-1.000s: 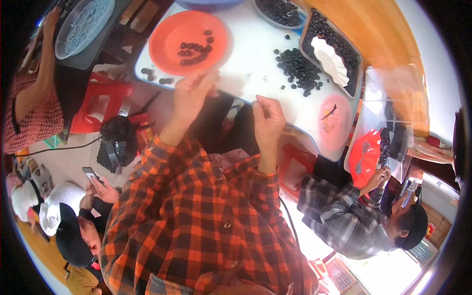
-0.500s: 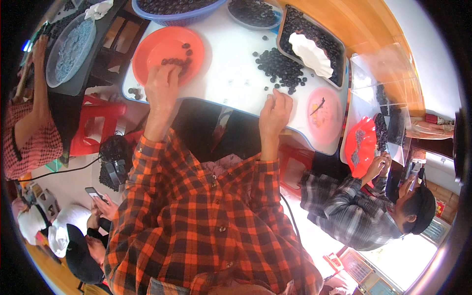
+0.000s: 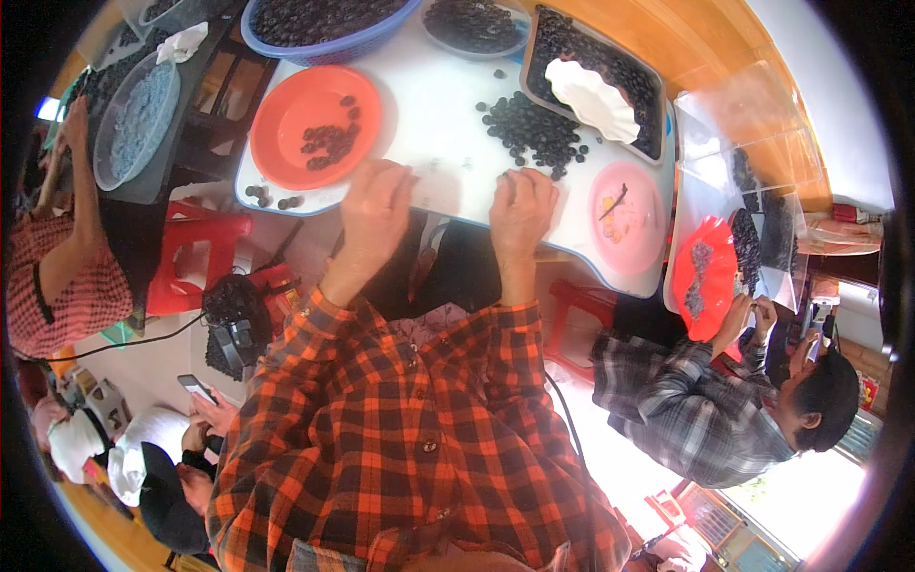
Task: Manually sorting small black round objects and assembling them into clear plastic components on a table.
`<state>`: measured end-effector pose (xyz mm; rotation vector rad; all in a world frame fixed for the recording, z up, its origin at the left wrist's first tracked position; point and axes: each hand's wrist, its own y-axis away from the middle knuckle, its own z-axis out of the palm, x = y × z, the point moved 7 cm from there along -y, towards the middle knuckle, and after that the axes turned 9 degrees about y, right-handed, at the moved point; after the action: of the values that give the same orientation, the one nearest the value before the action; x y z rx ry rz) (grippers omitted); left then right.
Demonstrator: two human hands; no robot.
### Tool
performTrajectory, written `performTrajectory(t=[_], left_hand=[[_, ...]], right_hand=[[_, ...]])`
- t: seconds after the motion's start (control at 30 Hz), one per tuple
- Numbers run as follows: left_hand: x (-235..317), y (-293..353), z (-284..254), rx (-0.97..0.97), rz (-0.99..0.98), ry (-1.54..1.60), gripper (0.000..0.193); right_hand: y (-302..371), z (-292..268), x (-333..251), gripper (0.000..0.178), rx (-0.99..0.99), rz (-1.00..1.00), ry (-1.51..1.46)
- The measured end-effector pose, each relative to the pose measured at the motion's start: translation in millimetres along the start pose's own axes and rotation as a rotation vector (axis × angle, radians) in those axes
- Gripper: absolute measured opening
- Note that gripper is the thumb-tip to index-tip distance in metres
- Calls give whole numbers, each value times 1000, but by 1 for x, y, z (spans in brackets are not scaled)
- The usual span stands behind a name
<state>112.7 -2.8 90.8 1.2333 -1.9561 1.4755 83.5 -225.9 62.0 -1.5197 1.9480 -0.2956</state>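
Observation:
My left hand [image 3: 376, 205] is at the near edge of the white table, just right of an orange plastic basin [image 3: 272, 124]. Its fingers are curled together; anything in them is hidden. My right hand [image 3: 523, 205] is pinched closed at the same edge, close below a loose pile of small dark round pieces [image 3: 536, 129]; whatever it may grip is too small to tell. Inside the basin lies a cluster of similar dark pieces [image 3: 331, 144], with a couple more above. A few others [image 3: 257, 194] rest on the table corner below the basin.
A blue basket [image 3: 324, 52] of dark pieces, a clear bowl [image 3: 477, 48] and a metal tray [image 3: 658, 124] with a white scalloped dish [image 3: 591, 100] stand far back. A pink plate [image 3: 639, 253] is at right. Co-workers sit left and right; one handles a red dish [image 3: 707, 315].
My left hand has left the orange basin and moved right and nearer, toward my right hand. More dark pieces show in the basin. My right hand has shifted slightly left.

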Motion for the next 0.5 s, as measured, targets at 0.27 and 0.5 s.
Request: performTrajectory(t=[0.27, 0.5], left_hand=[[35, -19, 91, -228, 82, 43, 16], [38, -34, 153, -456, 136, -110, 24]], right_hand=[[19, -7, 22, 15, 114, 244, -303], [21, -9, 30, 14, 109, 506, -452]])
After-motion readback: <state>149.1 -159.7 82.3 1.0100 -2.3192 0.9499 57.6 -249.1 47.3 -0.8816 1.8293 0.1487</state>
